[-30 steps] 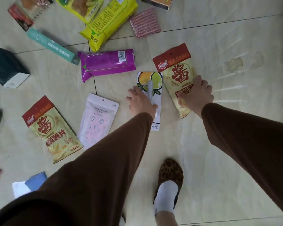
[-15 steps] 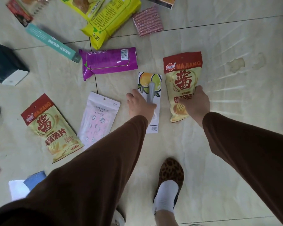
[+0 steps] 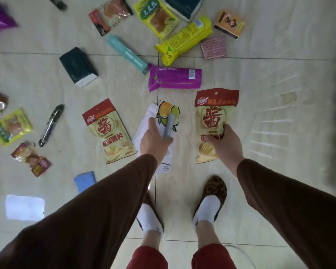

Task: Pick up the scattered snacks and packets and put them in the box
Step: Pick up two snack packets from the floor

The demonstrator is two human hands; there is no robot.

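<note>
1. The left hand (image 3: 154,139) is gripping a white peeler card (image 3: 168,121) printed with citrus fruit; a white pouch (image 3: 144,129) is showing behind the card, and whether the fingers also hold it cannot be told.
2. The right hand (image 3: 226,141) is grasping a red-topped "MAJIANG" chip bag (image 3: 214,113) by its lower half, the bag hanging above the tiled floor (image 3: 270,74).
3. A second MAJIANG bag (image 3: 109,131) is lying on the floor just left of the left hand.
4. A purple packet (image 3: 175,78), a yellow packet (image 3: 184,39) and a teal tube box (image 3: 126,53) are lying beyond the hands.
5. A black pen (image 3: 50,125) is lying at left.
6. The box cannot be identified.
</note>
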